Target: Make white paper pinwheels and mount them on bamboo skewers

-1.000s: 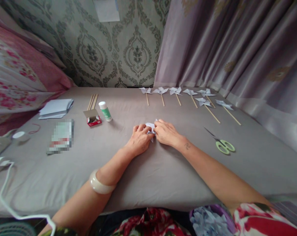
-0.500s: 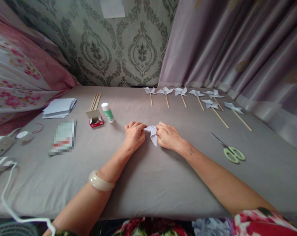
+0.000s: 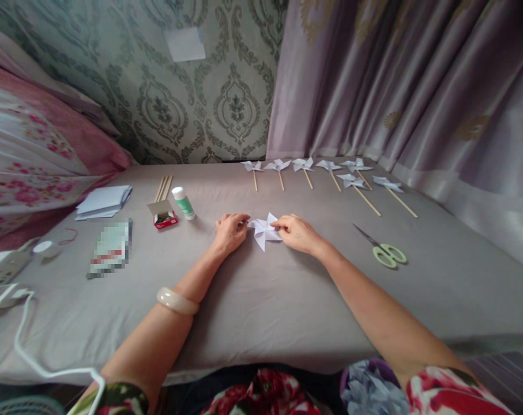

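Note:
A white paper pinwheel (image 3: 263,231) without a stick lies between my hands at the middle of the grey-covered table. My left hand (image 3: 232,233) pinches the tip of its left blade, with thumb and fingers closed. On the other side, my right hand (image 3: 298,233) has its fingers closed on the right part of the pinwheel, near the centre. Beyond my left hand stand a glue stick (image 3: 184,204) with a white cap and a small open red box (image 3: 165,219) of small metal pieces.
Several finished pinwheels on sticks (image 3: 304,166) lie along the back right. Green-handled scissors (image 3: 384,251) rest at the right. Wooden sticks (image 3: 163,189), stacked paper (image 3: 103,202), a blurred packet (image 3: 111,248) and a power strip (image 3: 6,266) are at left. A purple bin (image 3: 343,383) holds paper scraps.
The pinwheel now shows more of its blades, as my right hand has shifted to its right side. My left hand stays at the left blade. The whole view has tilted up and turned slightly right.

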Motion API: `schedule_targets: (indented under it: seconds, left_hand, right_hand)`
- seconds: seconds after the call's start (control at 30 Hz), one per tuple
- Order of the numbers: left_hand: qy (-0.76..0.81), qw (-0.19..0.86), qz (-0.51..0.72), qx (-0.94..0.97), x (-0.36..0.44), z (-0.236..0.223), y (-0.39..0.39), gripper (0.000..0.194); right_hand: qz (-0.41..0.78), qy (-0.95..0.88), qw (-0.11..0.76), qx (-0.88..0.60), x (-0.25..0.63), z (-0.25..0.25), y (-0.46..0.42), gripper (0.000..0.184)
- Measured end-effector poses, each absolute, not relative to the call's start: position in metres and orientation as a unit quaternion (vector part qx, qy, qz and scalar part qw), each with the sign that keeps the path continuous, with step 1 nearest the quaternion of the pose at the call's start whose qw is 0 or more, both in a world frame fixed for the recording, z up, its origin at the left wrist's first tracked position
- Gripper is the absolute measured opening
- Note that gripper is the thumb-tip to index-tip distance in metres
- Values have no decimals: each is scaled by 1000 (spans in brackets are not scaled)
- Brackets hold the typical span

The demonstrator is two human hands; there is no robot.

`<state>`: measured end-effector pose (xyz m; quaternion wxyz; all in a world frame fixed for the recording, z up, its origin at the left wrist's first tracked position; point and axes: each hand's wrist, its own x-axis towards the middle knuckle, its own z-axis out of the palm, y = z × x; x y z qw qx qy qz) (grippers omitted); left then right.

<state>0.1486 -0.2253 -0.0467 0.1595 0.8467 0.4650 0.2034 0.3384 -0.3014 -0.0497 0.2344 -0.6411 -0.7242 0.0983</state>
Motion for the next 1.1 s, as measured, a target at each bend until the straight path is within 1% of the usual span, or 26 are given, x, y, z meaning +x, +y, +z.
schedule_targets:
  seconds: [0.07, 0.17, 0.23, 0.37, 0.5, 0.63, 0.73, 0.8, 0.93, 1.1]
  left_hand:
    - [461, 158, 207, 848, 148, -45, -226, 29]
    - [440, 151, 225, 856, 148, -44, -229, 27]
    - [422, 147, 232, 864, 148, -44, -232, 25]
    - [408, 146, 230, 871, 148, -45, -238, 23]
    - [442, 152, 250, 848, 145, -45, -239, 27]
    - [467, 196, 254, 824, 138, -48, -234, 39]
    - [480, 256, 246, 802, 132, -50, -229, 38]
    - [487, 276, 236, 794, 130, -51, -228, 35]
    - [498, 267, 211, 798, 132, -47, -232, 31]
    - [529, 249, 187, 789, 136, -41, -238, 30]
  right_hand:
    - [109, -705, 269, -648, 338, -51, -307, 36]
    - [112, -701, 288, -643, 332, -51, -314, 22]
    - [92, -710, 278, -641, 326, -49, -317, 15]
    - [54, -729, 228, -643, 319, -46, -321, 6]
    - [62, -771, 214, -596, 322, -44, -326, 10]
    - [106, -802, 240, -537, 330, -44, -328, 18]
    - [134, -807, 259, -514, 337, -45, -328, 20]
    - [141, -809, 264, -506, 343, -46, -327, 23]
    - [140, -796, 276, -521, 352, -48, -325, 33]
    - [107, -708, 348, -605, 351, -31, -314, 30]
